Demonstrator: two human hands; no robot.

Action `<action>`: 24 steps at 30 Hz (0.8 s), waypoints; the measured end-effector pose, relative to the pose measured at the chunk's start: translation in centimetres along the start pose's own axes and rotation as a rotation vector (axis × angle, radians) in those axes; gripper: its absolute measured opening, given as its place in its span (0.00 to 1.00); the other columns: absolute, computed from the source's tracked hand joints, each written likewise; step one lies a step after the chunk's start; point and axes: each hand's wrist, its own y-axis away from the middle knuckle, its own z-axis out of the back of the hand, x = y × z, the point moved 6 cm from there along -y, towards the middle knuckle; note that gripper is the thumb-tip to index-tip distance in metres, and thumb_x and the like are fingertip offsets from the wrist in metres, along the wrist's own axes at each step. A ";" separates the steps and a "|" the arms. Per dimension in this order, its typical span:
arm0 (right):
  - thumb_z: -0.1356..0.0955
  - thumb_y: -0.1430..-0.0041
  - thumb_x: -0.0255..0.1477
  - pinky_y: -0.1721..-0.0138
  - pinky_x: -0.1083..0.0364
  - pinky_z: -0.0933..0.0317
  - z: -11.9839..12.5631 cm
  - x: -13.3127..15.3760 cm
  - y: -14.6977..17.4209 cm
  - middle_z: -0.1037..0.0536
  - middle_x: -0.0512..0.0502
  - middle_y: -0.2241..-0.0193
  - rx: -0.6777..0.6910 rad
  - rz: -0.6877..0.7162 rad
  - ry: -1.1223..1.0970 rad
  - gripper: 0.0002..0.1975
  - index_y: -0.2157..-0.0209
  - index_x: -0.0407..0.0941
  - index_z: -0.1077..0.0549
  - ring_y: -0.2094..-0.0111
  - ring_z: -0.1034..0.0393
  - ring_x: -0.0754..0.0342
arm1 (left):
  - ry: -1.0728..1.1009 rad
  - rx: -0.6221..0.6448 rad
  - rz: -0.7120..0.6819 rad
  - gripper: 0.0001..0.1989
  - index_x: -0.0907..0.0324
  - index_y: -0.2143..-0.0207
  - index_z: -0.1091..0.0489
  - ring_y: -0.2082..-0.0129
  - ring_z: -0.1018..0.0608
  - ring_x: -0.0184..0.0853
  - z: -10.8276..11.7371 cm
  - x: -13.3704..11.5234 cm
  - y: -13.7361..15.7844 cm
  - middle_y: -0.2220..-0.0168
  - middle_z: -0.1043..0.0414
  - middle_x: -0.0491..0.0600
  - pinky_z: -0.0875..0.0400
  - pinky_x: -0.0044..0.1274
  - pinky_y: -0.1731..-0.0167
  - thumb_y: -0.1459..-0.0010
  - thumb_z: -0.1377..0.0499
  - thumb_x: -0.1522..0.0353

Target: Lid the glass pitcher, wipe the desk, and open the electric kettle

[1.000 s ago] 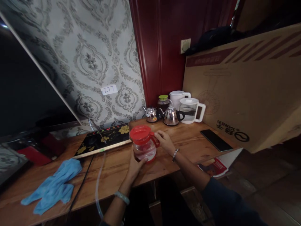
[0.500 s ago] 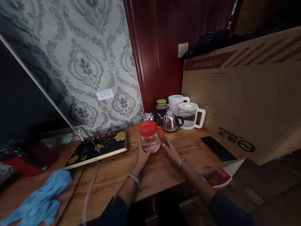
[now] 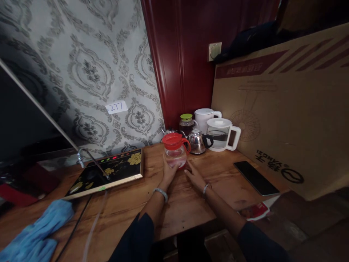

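Note:
My left hand (image 3: 169, 171) is wrapped round the lower left side of a clear glass pitcher (image 3: 174, 154) with a red lid and red handle. The pitcher appears upright over the wooden table and contains clear liquid; its base is partly hidden by my fingers. To the right of its base is my right hand (image 3: 195, 177), fingers stretched out below the handle. Whether those fingertips touch the glass, I cannot tell. Just behind the pitcher are a shiny steel kettle (image 3: 196, 142) with a black handle and a second steel kettle (image 3: 171, 131), mostly hidden.
At the back stand a green-lidded glass jug (image 3: 187, 123), a white kettle (image 3: 203, 118) and a white-handled glass kettle (image 3: 220, 136). A phone (image 3: 255, 178) lies beside a large cardboard box (image 3: 286, 109). Leftward are a black tea stove panel (image 3: 109, 171) with a tap and a blue cloth (image 3: 40, 229).
The pitcher, in my left hand, has moved back toward the kettles and covers more of the small steel one. My right hand has followed, staying beside it. The view has shifted slightly.

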 end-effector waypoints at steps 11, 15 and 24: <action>0.34 0.47 0.36 0.39 0.43 0.43 0.7 0.1 -1.8 0.33 0.43 0.39 0.018 0.004 -0.011 0.37 0.35 0.49 0.41 0.41 0.36 0.46 | -0.038 -0.070 -0.042 0.56 0.58 0.32 0.63 0.35 0.39 0.44 -1.4 0.8 -1.2 0.38 0.37 0.60 0.44 0.39 0.36 0.54 0.32 0.58; 0.34 0.46 0.37 0.42 0.44 0.39 1.1 0.1 -2.1 0.29 0.44 0.42 0.016 0.011 0.011 0.35 0.36 0.50 0.39 0.44 0.33 0.47 | -0.045 -0.106 -0.059 0.55 0.56 0.33 0.60 0.35 0.37 0.44 -1.7 0.9 -1.6 0.36 0.41 0.60 0.43 0.39 0.37 0.56 0.31 0.57; 0.35 0.44 0.37 0.50 0.45 0.32 1.0 -0.2 -2.0 0.22 0.44 0.52 -0.003 -0.009 0.055 0.34 0.36 0.49 0.40 0.54 0.27 0.48 | -0.034 -0.090 -0.028 0.56 0.58 0.33 0.62 0.34 0.39 0.46 -2.3 1.7 -2.3 0.37 0.40 0.60 0.45 0.41 0.36 0.55 0.32 0.58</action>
